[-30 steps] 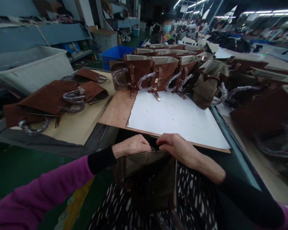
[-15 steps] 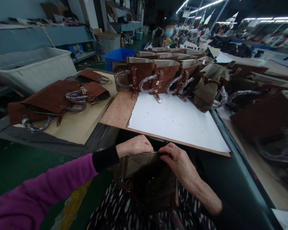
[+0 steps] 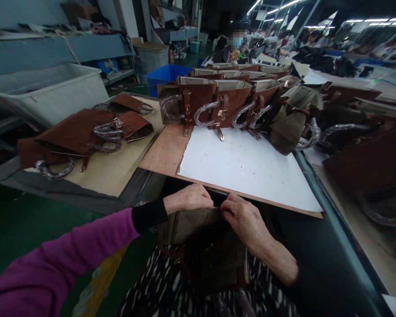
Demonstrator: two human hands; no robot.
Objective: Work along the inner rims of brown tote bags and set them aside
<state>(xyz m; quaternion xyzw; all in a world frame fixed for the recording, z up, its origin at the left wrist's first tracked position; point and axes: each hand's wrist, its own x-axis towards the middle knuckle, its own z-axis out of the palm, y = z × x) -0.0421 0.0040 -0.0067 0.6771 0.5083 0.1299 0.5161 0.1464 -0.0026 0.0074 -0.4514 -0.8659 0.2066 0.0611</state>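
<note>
A brown handbag [image 3: 191, 224] with a beige lining sits in my lap, its mouth facing up. My left hand [image 3: 190, 197] is closed on the far rim, toward the left of its middle. Just to the right, my right hand [image 3: 242, 215] pinches the same rim between thumb and fingers. A small gap separates the two hands. The inside of the bag is dark, and its lower part is hard to make out against the patterned cloth [image 3: 152, 281] on my lap.
Beyond my hands, a white sheet [image 3: 247, 163] lies on a brown board. Several brown handbags [image 3: 232, 101] with plastic-wrapped handles stand behind it. More bags [image 3: 75, 132] lie at left near a grey bin [image 3: 53, 92]. A blue crate [image 3: 166, 75] and a masked person [image 3: 236, 48] are farther back.
The right hand's fingers have curled closer together on the rim, and its wrist has shifted slightly. The left hand keeps its hold. The whole view has moved a little.
</note>
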